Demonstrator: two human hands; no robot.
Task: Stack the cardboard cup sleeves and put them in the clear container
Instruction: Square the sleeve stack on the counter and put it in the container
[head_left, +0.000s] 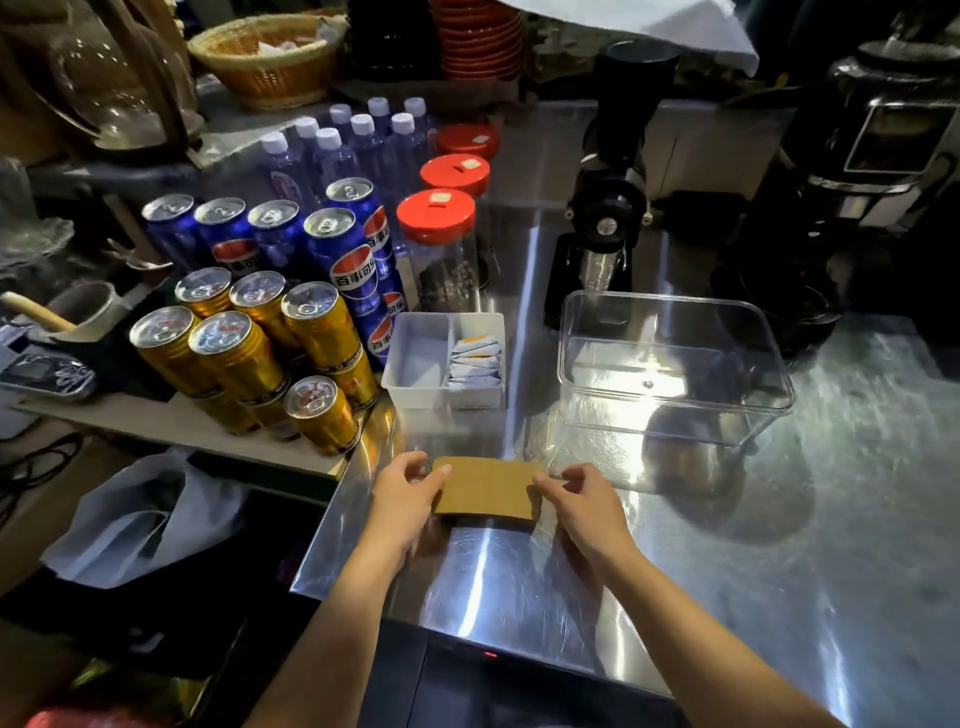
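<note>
Holding the brown sleeves (485, 492) from both ends, the left hand (404, 493) and the right hand (587, 501) have their fingers (439, 475) clamped on the flat pile, low over the shiny worktop (779, 545). The clear box (670, 364) sits open behind them, near the right hand. A white tray (415, 387) and cans (244, 353) stand to the left.

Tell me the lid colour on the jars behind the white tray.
Red lids, clearest in the head view.
</note>
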